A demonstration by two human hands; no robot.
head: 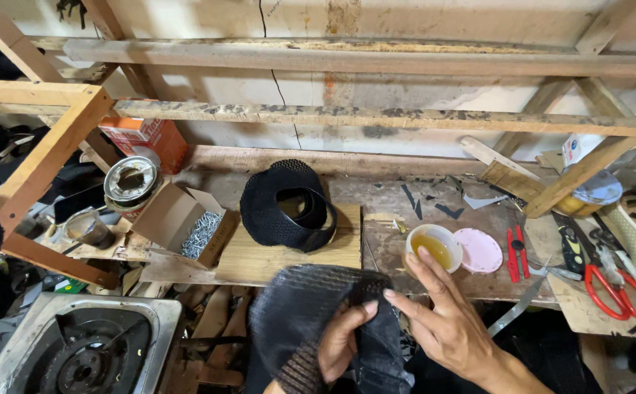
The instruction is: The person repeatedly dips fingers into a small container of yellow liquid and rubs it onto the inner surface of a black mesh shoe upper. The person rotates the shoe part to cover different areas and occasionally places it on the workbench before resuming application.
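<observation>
my left hand [343,343] is clamped on a piece of black mesh fabric [310,321], thumb on top, holding it low in front of me below the workbench [434,273] edge. my right hand [442,317] is spread open, fingers apart, index fingertip reaching to the rim of the small cup of yellowish glue [434,248], just beside the pink lid [480,250]. to do this well i judge i should take only a little glue, keep the fabric taut and flat, and mind the shaped black mesh piece [286,206] sitting on the wooden board [288,252].
</observation>
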